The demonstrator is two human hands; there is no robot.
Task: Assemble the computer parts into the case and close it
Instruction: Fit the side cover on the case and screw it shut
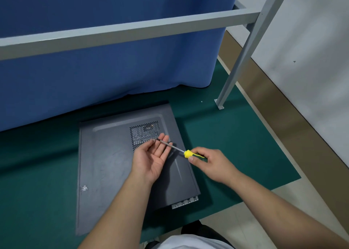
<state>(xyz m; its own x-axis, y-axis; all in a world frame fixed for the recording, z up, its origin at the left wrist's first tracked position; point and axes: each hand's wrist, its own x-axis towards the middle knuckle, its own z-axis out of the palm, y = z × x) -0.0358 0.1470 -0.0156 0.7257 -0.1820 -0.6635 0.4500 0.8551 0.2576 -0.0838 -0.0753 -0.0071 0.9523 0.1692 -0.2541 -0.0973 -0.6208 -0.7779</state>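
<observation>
Computer case (113, 165): dark grey, lying flat on the green-matted bench (236, 135), side panel on, mesh vent (144, 133) uppermost.
Screwdriver (181, 150): yellow handle, metal shaft slanting across the left palm.
Right hand (209, 163): grip closed round the screwdriver handle, above the case's right edge.
Left hand (153, 158): palm up, fingers straight, grip wide, over the case beside the vent.
Blue curtain (113, 50): behind the case.

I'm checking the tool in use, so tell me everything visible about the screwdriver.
The screwdriver has a bright yellow, plastic-looking handle and a thin, shiny metal shaft. The right hand grips the handle; the shaft slants up and left across the open left hand's fingers, its tip near their ends. It is held above the closed grey computer case.
</observation>
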